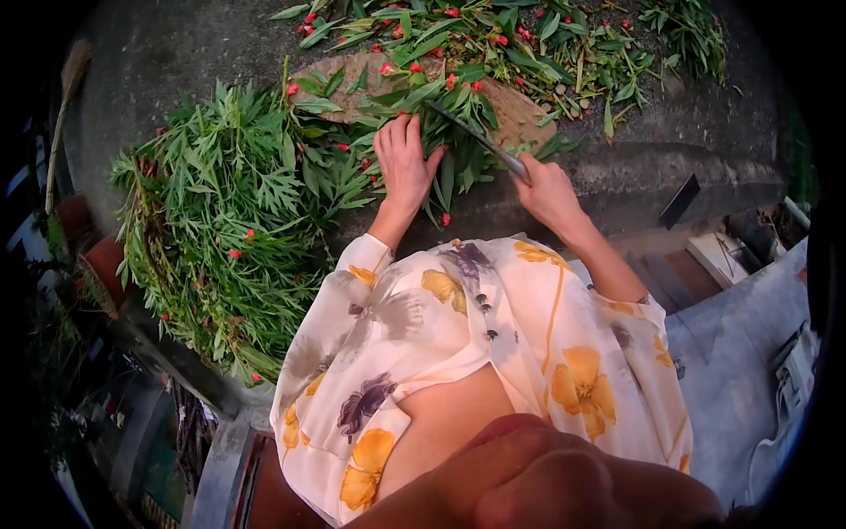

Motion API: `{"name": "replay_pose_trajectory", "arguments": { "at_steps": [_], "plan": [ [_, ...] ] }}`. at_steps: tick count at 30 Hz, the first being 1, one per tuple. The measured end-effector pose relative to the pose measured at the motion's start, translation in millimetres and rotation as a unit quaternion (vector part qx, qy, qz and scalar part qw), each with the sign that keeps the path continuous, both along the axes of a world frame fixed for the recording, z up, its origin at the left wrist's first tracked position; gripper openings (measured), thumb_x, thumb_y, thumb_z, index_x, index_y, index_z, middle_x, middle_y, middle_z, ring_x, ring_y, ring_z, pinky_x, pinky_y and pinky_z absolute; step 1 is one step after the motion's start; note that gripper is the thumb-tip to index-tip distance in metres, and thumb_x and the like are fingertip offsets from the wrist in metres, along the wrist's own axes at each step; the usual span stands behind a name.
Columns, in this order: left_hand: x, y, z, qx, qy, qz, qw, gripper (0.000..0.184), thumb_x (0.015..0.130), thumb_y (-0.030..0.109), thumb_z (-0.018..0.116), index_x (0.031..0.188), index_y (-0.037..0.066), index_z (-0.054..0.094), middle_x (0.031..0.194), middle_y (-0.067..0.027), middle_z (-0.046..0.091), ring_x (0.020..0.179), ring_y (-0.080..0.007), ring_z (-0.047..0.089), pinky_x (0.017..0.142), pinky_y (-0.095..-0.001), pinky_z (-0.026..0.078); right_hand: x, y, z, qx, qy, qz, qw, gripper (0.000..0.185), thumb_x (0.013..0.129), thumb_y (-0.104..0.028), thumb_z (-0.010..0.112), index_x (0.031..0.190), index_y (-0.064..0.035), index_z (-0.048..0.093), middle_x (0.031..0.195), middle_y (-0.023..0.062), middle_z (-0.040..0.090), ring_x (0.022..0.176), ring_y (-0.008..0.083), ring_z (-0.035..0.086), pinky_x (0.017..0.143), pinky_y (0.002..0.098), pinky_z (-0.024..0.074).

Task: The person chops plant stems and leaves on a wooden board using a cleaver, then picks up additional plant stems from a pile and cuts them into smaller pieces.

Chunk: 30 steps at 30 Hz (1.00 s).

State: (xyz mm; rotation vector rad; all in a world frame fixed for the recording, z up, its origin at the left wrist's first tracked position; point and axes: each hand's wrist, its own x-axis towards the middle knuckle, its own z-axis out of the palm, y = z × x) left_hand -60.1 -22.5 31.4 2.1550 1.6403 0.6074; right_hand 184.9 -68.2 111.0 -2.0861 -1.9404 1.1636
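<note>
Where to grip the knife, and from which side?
Probably the near, right-hand end of the knife, coming from the right, as the right hand holds it: its slim length slants left over the leaves, far tip close to the left hand.

My left grip (405, 167) lies back-up at the upper middle of the frame, its fingers (397, 132) stretched upward and close together, the thumb (435, 161) angled away to the right. My left forearm (389, 226) rises behind it. My right grip (548, 194), right of centre, curls tightly closed; my right forearm (608, 257) slants up and leftward into it.
</note>
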Motion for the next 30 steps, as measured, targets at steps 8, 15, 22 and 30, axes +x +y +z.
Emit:
{"name": "replay_pose_trajectory", "arguments": {
  "at_steps": [8, 15, 22, 30],
  "plan": [
    [-4.6, 6.6, -16.1, 0.014, -0.034, -0.023, 0.999, 0.052, 0.069, 0.015, 0.086, 0.116, 0.001, 0.067, 0.112, -0.0113, 0.062, 0.11, -0.0335, 0.056, 0.098, -0.0452, 0.044, -33.9, 34.4, -8.1, -0.059, -0.037, 0.011, 0.998, 0.018, 0.088, -0.011, 0.063, 0.099, 0.0027, 0.061, 0.085, 0.0325, 0.067, 0.086, 0.0522, 0.066, 0.077, 0.0584, 0.0539],
    [-8.7, 4.3, -4.7, 0.008, -0.038, -0.015, 0.999, 0.049, 0.073, 0.01, 0.083, 0.119, 0.003, 0.066, 0.114, -0.0116, 0.063, 0.108, -0.0335, 0.057, 0.094, -0.045, 0.048, -21.0, 48.3, -13.9, -0.094, 0.044, -0.053, 0.993, 0.027, 0.093, -0.021, 0.067, 0.092, 0.0042, 0.059, 0.07, 0.0162, 0.06, 0.067, 0.0329, 0.063, 0.066, 0.0448, 0.0473],
    [-15.9, 50.7, 35.8, -0.098, -0.225, 0.068, 0.967, 0.048, 0.09, 0.018, 0.074, 0.13, -0.003, 0.056, 0.113, -0.0216, 0.068, 0.102, -0.0376, 0.067, 0.09, -0.0424, 0.052, 11.9, 10.0, -13.3, -0.001, 0.161, -0.249, 0.955, 0.033, 0.096, -0.029, 0.069, 0.085, 0.0005, 0.059, 0.06, 0.0003, 0.049, 0.057, 0.0103, 0.045, 0.054, 0.0326, 0.0387],
    [-89.2, 66.1, -9.0, -0.133, -0.247, 0.214, 0.936, 0.046, 0.105, 0.021, 0.057, 0.145, -0.001, 0.052, 0.127, -0.0129, 0.066, 0.104, -0.017, 0.067, 0.085, -0.0324, 0.057, 16.4, 8.0, 17.9, -0.062, 0.178, -0.034, 0.981, 0.029, 0.094, -0.026, 0.069, 0.095, 0.0028, 0.064, 0.059, 0.0086, 0.045, 0.056, 0.0177, 0.043, 0.056, 0.037, 0.0384]
  ]
}}
